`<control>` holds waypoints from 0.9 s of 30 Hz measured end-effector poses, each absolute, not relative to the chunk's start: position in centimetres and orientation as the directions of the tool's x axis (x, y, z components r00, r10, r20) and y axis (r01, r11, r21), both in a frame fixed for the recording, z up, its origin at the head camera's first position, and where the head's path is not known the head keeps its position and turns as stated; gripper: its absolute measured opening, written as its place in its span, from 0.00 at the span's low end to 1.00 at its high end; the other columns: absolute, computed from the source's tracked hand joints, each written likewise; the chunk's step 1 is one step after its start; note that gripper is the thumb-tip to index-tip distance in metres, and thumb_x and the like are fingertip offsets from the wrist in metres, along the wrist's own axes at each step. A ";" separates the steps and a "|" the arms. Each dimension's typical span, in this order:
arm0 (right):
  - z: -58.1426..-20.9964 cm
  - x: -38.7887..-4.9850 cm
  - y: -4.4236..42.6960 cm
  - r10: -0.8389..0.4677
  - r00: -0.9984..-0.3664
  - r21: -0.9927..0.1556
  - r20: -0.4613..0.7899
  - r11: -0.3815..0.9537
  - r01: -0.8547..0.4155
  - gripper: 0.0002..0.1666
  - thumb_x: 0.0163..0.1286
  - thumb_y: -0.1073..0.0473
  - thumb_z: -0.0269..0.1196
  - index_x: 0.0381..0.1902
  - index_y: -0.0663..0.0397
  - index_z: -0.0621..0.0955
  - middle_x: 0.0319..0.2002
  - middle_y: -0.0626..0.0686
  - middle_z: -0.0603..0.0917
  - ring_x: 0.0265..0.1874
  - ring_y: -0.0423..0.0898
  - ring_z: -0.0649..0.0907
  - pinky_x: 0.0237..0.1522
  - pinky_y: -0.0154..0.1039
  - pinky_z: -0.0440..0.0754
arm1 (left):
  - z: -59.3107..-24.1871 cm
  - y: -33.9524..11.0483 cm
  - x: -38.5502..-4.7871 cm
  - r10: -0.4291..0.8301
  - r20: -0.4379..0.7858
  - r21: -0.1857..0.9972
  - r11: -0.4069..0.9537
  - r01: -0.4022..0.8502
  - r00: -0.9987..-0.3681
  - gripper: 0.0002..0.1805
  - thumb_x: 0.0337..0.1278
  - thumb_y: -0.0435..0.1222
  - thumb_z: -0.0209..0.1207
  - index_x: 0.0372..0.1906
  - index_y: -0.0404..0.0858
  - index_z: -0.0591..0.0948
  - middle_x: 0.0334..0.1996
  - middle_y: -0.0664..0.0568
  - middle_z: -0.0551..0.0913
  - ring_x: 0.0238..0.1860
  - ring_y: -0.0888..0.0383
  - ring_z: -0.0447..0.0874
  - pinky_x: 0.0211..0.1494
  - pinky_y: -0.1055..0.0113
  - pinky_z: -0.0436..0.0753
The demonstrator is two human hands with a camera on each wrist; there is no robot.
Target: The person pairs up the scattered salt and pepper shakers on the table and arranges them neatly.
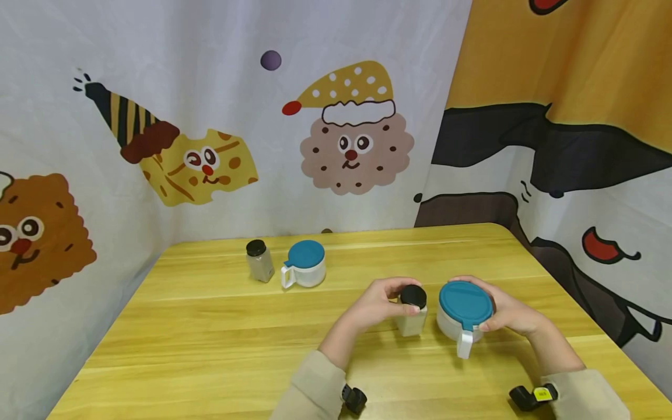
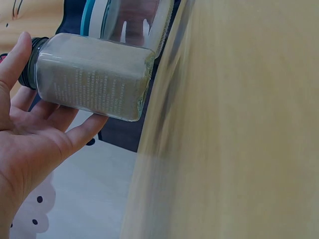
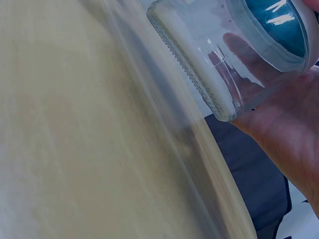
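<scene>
My left hand [image 1: 379, 300] grips a small square glass jar [image 2: 97, 74] with a black screw lid [image 1: 413, 296], pale contents inside and fine print on its side. Thumb and fingers hold it near the lid. Around a round clear glass pot [image 3: 199, 55] with a teal lid [image 1: 465, 303] and a white handle [image 1: 464, 344], my right hand [image 1: 506, 309] curls from the right side. Both containers are upright, side by side and slightly apart. In the wrist views their bases hang a little above the wooden table [image 1: 210, 350].
Toward the back left of the table stand another black-lidded jar [image 1: 260, 267] and another teal-lidded pot [image 1: 310, 274], a small gap between them. A printed curtain [image 1: 210, 35] hangs behind and along the sides of the table.
</scene>
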State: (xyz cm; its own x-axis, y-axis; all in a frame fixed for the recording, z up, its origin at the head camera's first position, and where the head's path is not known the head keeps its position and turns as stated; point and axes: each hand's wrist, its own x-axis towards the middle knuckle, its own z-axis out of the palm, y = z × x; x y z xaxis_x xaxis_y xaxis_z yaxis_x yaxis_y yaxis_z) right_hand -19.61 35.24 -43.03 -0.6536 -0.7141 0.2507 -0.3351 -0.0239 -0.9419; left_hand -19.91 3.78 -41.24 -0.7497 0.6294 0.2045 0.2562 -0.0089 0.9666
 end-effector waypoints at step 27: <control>-44.4 -20.9 36.2 -0.772 -0.591 -0.956 0.232 -0.068 -0.285 0.50 0.57 0.67 0.66 0.70 0.71 0.52 0.63 0.63 0.69 0.59 0.53 0.73 0.56 0.44 0.74 | -42.3 5.2 -20.3 0.669 0.158 0.982 -0.033 0.184 -0.726 0.25 0.53 0.27 0.66 0.58 0.33 0.77 0.50 0.53 0.82 0.49 0.58 0.79 0.51 0.70 0.75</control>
